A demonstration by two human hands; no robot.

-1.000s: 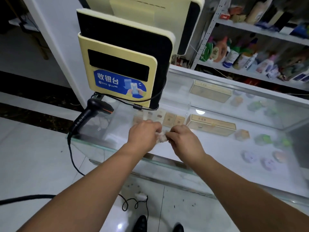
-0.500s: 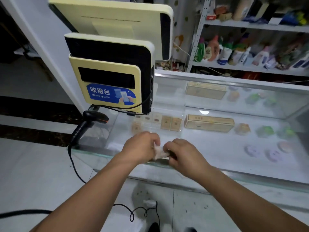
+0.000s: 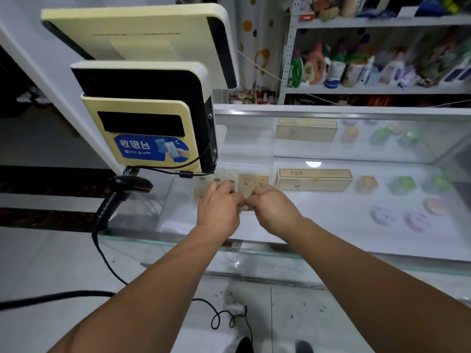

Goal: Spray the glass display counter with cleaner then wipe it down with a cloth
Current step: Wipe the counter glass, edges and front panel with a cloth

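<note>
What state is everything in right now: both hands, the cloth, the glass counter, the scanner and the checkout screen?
Left hand, fingers curled, pinching the cloth.
Right hand, fingers curled, pinching the cloth.
Cloth, bunched small between both hands over the counter.
Glass display counter, see-through, goods visible beneath.
Barcode scanner, unheld, at the counter's left end, cable attached.
Checkout screen, dark.

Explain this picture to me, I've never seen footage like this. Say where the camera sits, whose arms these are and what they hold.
No machine here: a person wears one camera on the head, looking down, so both bare arms are theirs. The left hand and right hand meet over the glass counter and pinch a small pale wad, apparently the cloth, between them. At the counter's left end stand a yellow cashier terminal and a black barcode scanner. Boxes lie inside, under the glass.
</note>
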